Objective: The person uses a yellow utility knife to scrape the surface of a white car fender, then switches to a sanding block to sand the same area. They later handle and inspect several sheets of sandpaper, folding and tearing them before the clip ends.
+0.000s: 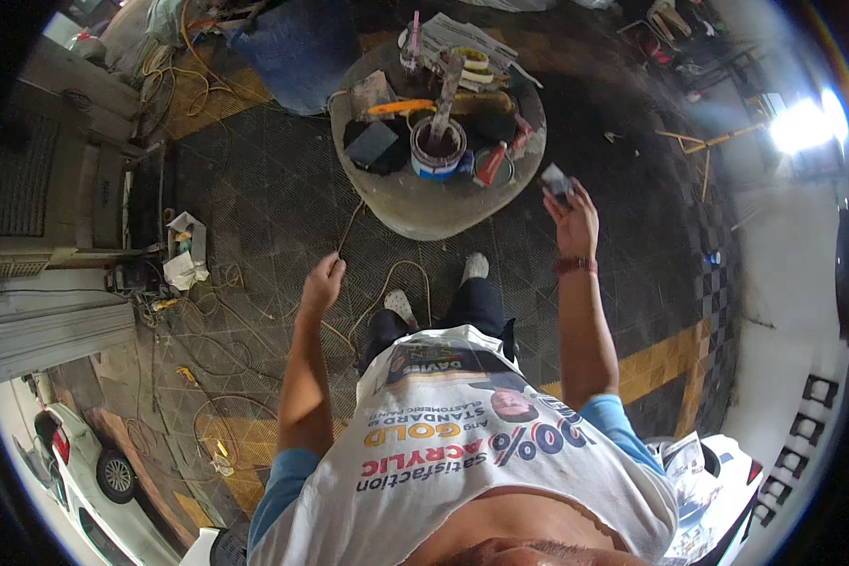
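Note:
My right hand [574,222] is raised to the right of a round grey table [415,212], its fingers closed on a small grey pad [557,179]. Lower and to the left, my left hand [323,285] hangs over the floor with curled fingers. A thin cord [353,224] passes by its fingertips; I cannot tell whether they hold it. On the table stands an open paint can [438,162] with a stained wooden stick [446,94] in it. Around the can lie a dark square sheet [372,144], an orange-handled tool [398,108] and a red tube [491,166].
Newspaper [457,40] and yellow rolls [472,62] lie at the table's far side. A blue bin [297,57] stands behind left. Cords and a hose [203,406] trail over the dark floor tiles. A white car [113,476] is at lower left, a bright lamp [800,127] at right.

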